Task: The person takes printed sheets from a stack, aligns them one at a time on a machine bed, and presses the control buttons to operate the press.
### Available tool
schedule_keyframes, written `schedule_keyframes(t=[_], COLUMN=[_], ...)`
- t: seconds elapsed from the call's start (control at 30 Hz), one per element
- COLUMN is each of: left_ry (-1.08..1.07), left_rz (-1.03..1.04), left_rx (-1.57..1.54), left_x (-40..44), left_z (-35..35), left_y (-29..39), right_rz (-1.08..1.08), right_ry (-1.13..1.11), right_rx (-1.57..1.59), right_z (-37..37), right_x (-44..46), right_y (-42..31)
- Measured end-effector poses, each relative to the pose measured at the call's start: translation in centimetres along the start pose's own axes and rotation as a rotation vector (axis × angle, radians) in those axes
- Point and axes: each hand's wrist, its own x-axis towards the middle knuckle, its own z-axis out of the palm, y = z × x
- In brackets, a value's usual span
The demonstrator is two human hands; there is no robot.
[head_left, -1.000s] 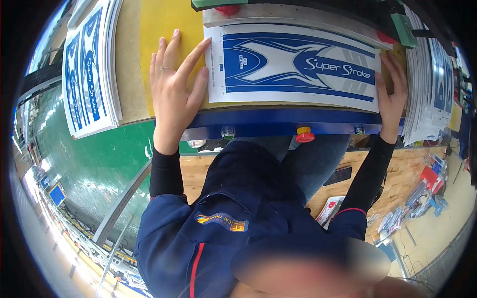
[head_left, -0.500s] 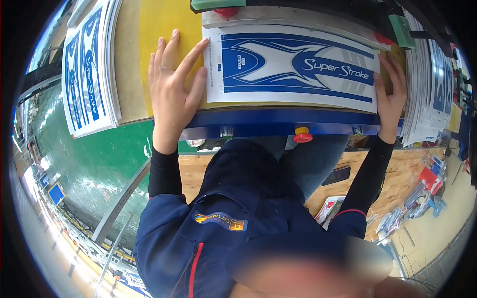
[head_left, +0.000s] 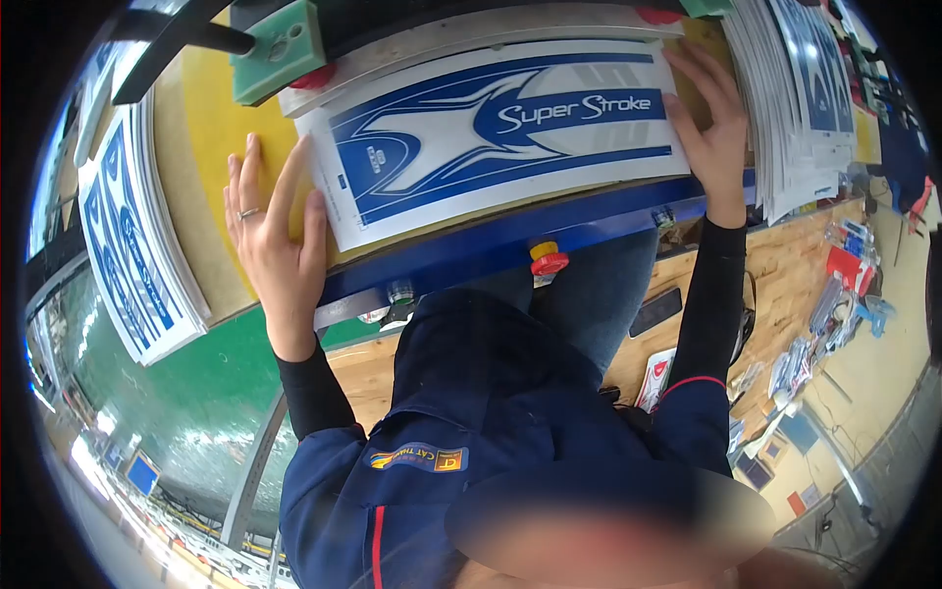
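A white sheet (head_left: pixel 510 133) printed in blue with "Super Stroke" lies flat on the yellow work surface (head_left: pixel 211 128), its far edge along a pale metal bar (head_left: pixel 471 56). My left hand (head_left: pixel 280 236) rests at the sheet's left end, fingers spread, the index fingertip at its edge. At the right end, my right hand (head_left: pixel 708 128) lies with its fingers apart, thumb and fingertips touching the sheet's edge. Neither hand grasps anything.
Stacks of printed sheets stand at the left (head_left: pixel 137 245) and right (head_left: pixel 785 108). A green block (head_left: pixel 279 54) on a dark arm hangs over the far left. Along the blue front edge (head_left: pixel 589 221) sits a red and yellow button (head_left: pixel 549 259).
The head view has turned and shifted, so the bench now appears tilted. Both hands remain at the two ends of the sheet, with no clear movement against it.
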Motion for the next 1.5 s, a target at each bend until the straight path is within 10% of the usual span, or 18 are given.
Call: schedule_keyframes(t=[1.5], left_ry=[0.010], left_rz=[-0.007], left_rx=[0.006], left_x=[-0.15], left_z=[0.08], left_y=[-0.07], right_rz=[-0.006], right_ry=[0.015], right_rx=[-0.020], right_z=[0.51], right_x=[-0.28], right_y=[0.77])
